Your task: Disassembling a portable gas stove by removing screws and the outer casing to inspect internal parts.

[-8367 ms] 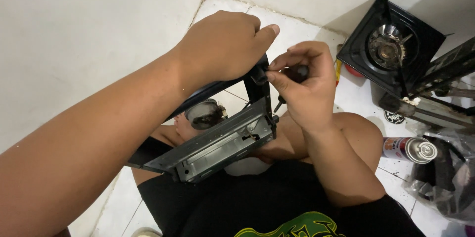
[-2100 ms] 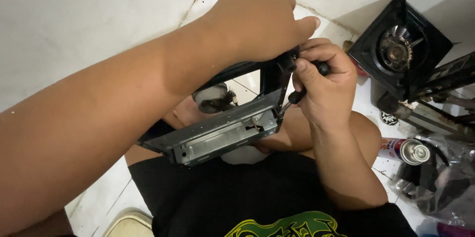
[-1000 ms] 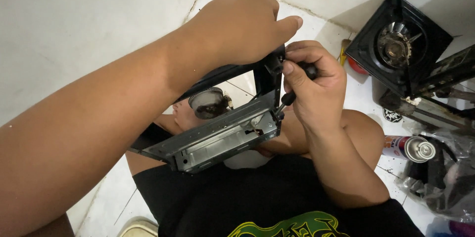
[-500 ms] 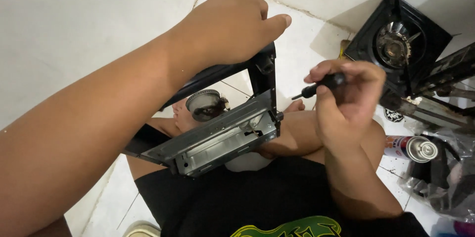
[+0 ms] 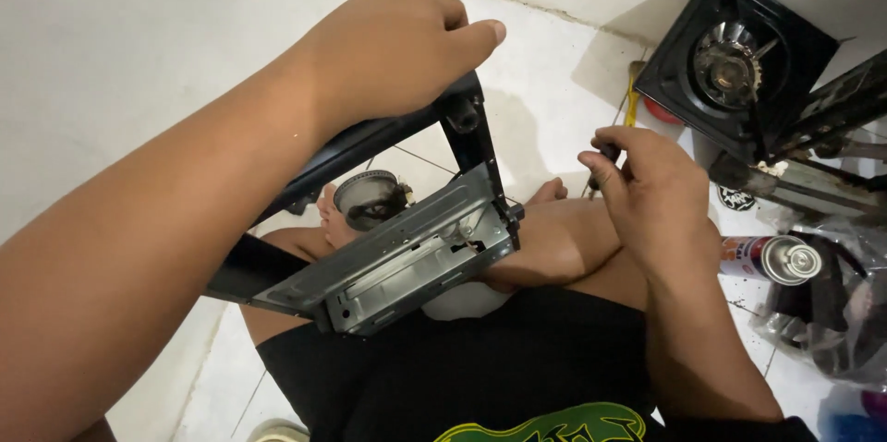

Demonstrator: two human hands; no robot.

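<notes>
1. Head view: left hand [image 5: 397, 49] clamps its fingers over the top rail of the black stove frame [image 5: 407, 239], propped over the lap
2. Frame looks stiff, sharp-edged sheet metal; best held by its rails
3. Right hand [image 5: 651, 193] pinches a dark-handled screwdriver [image 5: 605, 160], clear of the frame

Black stove frame [image 5: 370, 142], grey metal panel [image 5: 407, 257]
</notes>
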